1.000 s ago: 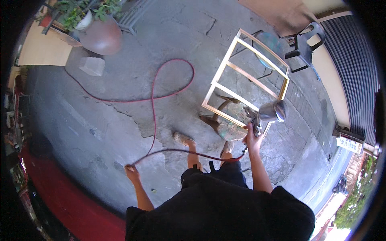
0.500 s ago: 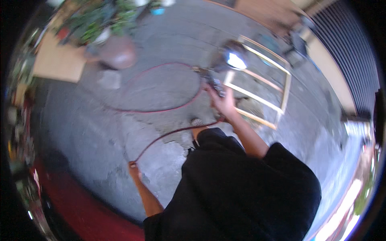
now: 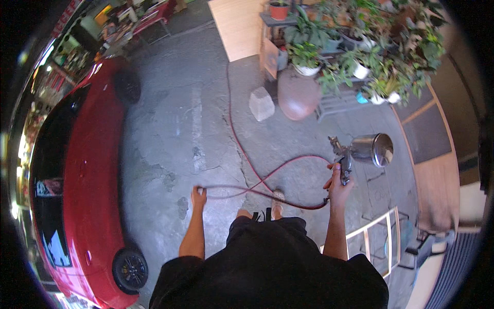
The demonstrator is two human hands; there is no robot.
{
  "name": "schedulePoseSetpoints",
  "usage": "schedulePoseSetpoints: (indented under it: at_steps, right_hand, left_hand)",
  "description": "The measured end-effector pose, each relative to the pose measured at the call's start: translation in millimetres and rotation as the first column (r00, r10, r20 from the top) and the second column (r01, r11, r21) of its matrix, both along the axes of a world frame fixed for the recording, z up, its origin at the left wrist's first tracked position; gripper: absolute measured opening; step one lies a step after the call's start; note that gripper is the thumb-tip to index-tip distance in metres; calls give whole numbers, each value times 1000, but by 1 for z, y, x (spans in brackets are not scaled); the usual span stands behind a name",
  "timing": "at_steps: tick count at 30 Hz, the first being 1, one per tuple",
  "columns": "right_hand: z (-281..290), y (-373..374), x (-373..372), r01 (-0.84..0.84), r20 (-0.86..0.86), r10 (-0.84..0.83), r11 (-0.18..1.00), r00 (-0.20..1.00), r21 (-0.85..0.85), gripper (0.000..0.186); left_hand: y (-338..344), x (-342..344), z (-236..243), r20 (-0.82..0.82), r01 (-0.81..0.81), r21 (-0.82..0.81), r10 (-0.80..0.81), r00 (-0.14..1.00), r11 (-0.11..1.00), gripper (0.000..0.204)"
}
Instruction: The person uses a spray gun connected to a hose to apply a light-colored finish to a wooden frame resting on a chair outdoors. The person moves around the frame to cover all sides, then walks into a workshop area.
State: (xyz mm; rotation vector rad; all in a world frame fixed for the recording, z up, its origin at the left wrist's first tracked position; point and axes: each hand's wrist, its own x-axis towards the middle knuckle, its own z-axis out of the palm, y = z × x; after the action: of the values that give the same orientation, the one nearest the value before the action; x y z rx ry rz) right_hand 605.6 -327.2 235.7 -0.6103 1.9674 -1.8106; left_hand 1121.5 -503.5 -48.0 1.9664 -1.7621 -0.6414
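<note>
My right hand (image 3: 338, 188) is wrapped around the handle of a metal spray gun (image 3: 362, 148). The gun's silver cup sticks out to the right of the handle, its round end facing right. A thin red air hose (image 3: 298, 205) meets the bottom of the handle and runs left across my front. Over on the left, my left hand (image 3: 198, 195) has its fingers closed around this hose, holding it off to the side. Past the hand, the hose loops back, crosses itself near my feet and trails away over the floor.
A red car (image 3: 95, 180) stands along the left. Ahead are a pale block (image 3: 262, 104), a rounded brown pot (image 3: 298, 95) and potted plants (image 3: 307, 54) on a rack. A wooden board (image 3: 239, 31) lies beyond. At lower right is a wooden frame (image 3: 367, 244).
My view has swung left, bringing the red car and plants fully in and shifting the wooden frame to lower right. Both hands keep hold of the spray gun and hose.
</note>
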Motion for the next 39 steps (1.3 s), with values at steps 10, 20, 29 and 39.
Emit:
schedulePoseSetpoints:
  at_steps: [10, 20, 29, 39]
  right_hand:
    - [83, -157, -33, 15, -378, -87, 982, 922, -191, 29]
    - [153, -449, 13, 161, -394, -360, 876, 846, -454, 32]
    - [150, -746, 8, 129, -429, -312, 906, 847, -404, 39]
    - [115, -938, -45, 270, -742, -386, 921, 548, -280, 43]
  left_hand:
    - [-286, -190, 200, -200, 375, -498, -524, 828, 782, 50]
    - [-353, -85, -41, -381, 558, 416, -419, 824, 718, 75]
    - [-281, 191, -100, -131, 258, 507, -222, 966, 822, 27]
    - [-413, 242, -51, -359, -183, 845, 785, 504, 503, 14]
